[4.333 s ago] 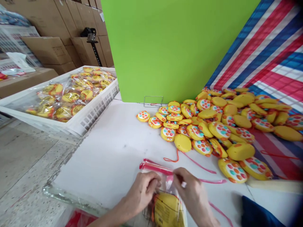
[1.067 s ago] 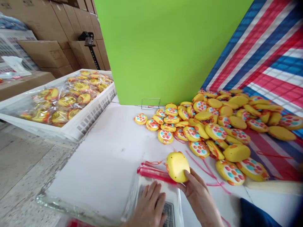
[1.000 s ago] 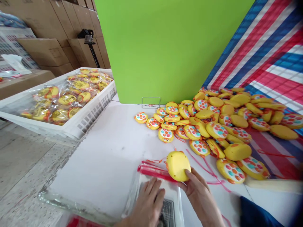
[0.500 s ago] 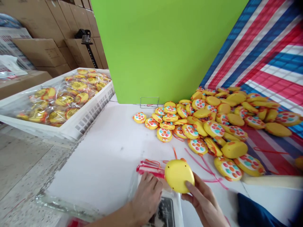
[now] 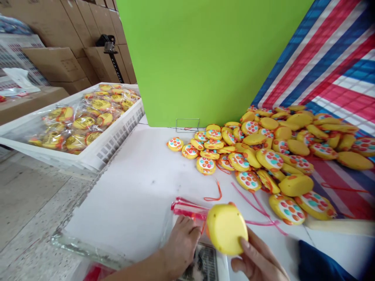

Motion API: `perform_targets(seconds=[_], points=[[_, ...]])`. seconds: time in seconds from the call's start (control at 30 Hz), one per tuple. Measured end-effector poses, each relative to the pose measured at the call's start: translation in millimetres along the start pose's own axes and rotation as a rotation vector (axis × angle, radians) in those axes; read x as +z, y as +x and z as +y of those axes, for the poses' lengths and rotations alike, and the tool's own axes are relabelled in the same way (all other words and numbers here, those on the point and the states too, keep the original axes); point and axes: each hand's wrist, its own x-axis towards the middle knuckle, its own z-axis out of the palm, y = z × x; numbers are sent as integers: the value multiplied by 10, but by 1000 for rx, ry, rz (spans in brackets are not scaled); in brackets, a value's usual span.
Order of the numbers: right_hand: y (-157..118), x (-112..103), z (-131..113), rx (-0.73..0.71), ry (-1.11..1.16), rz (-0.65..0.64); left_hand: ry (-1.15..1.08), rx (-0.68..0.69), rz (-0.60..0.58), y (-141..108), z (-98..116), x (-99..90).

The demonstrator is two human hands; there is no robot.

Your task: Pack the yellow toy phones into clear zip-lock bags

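Note:
My right hand (image 5: 259,257) holds a round yellow toy (image 5: 227,230) by its lower right edge, thumb on the plain back, which has small holes. Left of it, my left hand (image 5: 182,244) is closed, fingertips bent down and partly hidden. A thin orange cord (image 5: 203,226) shows at those fingertips, close to the toy's left edge. Under and behind this hand lie clear plastic bags with red-pink edges (image 5: 189,207). A dark printed panel in a white frame (image 5: 209,259) is partly covered by the left hand. Another orange cord loop (image 5: 217,193) lies on the white table (image 5: 131,195).
A heap of yellow toys with coloured dots (image 5: 272,158) spreads over the right side. Pink strips (image 5: 260,210) lie before it. A white basket (image 5: 96,152) of bagged toys stands left. A green board (image 5: 205,62) rises behind. Cardboard boxes (image 5: 55,64) fill the back left.
My right hand has brought the toy slightly down and right, nearer to me. An orange cord that lay over the bags now shows by my left fingertips. The view has shifted slightly.

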Motion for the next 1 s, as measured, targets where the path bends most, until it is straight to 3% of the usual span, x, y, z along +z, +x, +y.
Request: perform_targets(seconds=[0.07, 0.13, 0.23, 0.37, 0.43, 0.53, 0.63, 0.7, 0.87, 0.93, 1.0], points=[[49, 174, -3, -127, -27, 47, 83, 67, 51, 11, 24, 12], [112, 270, 22, -231, -231, 39, 93, 116, 120, 30, 66, -13], [158, 249, 52, -330, -548, -2, 59, 134, 204, 55, 143, -122], [48, 162, -69, -383, -626, -42, -39, 146, 241, 36, 182, -372], [-33, 182, -166, -389, -622, -45, -139, 57, 270, 16, 139, -511], [-99, 247, -250, -420, -627, -27, -382, -315, 286, 28, 21, -656], [-73, 258, -232, -497, -729, -75, -729, -571, 126, 113, -70, -653], [-16, 225, -194, -583, -865, -109, -882, -603, 44, 184, -87, -588], [138, 117, -137, -735, -1127, -223, -931, -572, 70, 269, -39, -470], [171, 109, -117, -836, -1321, -309, -960, -595, 52, 264, -15, -474], [196, 137, -86, -922, -1518, -309, -1030, -640, 35, 250, 0, -483]])
